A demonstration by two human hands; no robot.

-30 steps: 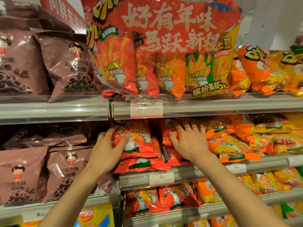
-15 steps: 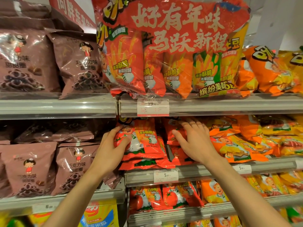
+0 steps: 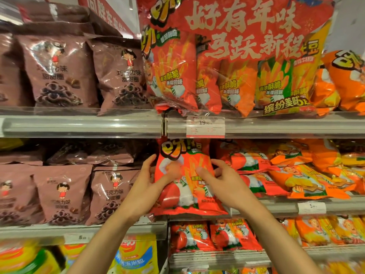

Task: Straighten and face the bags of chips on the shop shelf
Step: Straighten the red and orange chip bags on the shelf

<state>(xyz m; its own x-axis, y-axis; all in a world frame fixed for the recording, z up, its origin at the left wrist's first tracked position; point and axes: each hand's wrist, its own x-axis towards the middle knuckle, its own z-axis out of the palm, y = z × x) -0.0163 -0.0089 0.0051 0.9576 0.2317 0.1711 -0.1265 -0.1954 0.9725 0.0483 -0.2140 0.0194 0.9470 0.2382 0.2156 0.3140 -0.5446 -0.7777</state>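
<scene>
Shop shelving fills the view, three tiers of snack bags behind grey rails. On the top tier a large clear multipack is printed in pale characters "好有年味 / 马跃新程"; inner bags read "香浓酥脆 吮指回味", and yellow text at lower right reads "缤纷美味". A price tag below it is marked "19", smaller print illegible. To the left, brown bags are lettered "巧克力味 甜甜圈", with ring snacks pictured. On the middle tier a red chip bag is held upright, face forward, at the shelf's front edge, its top just under the upper rail; part of "香浓" shows beside a thumb. The left hand is closed on the bag's left edge, thumb laid across the front. The right hand is closed on the right edge, thumb on the front, fingers curled behind. Orange bags lie tilted to the right. A second tag reads "5"
</scene>
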